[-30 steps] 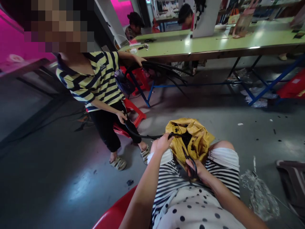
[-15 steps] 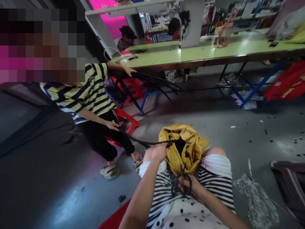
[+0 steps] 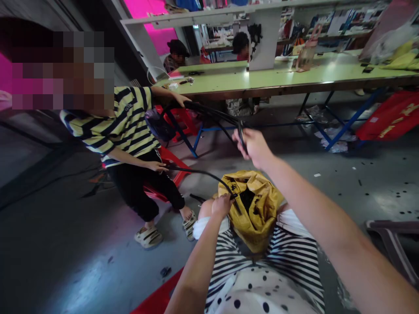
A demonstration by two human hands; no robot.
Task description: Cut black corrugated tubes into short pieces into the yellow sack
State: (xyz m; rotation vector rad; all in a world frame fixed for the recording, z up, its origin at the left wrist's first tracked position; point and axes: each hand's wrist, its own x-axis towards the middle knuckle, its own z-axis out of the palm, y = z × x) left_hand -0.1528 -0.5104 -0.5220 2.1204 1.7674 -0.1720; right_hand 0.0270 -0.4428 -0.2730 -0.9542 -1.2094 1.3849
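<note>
My left hand (image 3: 222, 206) is closed on the end of a black strip (image 3: 199, 171), just over the left edge of a yellow sack (image 3: 262, 231) between my knees. That strip curves across to a co-worker's lower hand (image 3: 156, 166). Raised and stretched forward, my right hand (image 3: 251, 147) is closed round the black handles of scissors (image 3: 241, 136); their blades are hard to make out against the dark strips. It is at the near ends of a bundle of black strips (image 3: 209, 109), which the co-worker's other hand (image 3: 181, 100) holds by the table edge. Dark pieces lie inside the sack.
A long green table (image 3: 222, 80) runs across the back on blue legs, with a pink bottle (image 3: 306, 54) on it. The co-worker sits on a red stool (image 3: 175, 168) at left. A red bag (image 3: 389, 115) hangs at right, above a grey stool (image 3: 393, 244).
My right hand has gone from my lap up and forward to the bundle, taking the scissors along. The strip at my left hand now arches higher.
</note>
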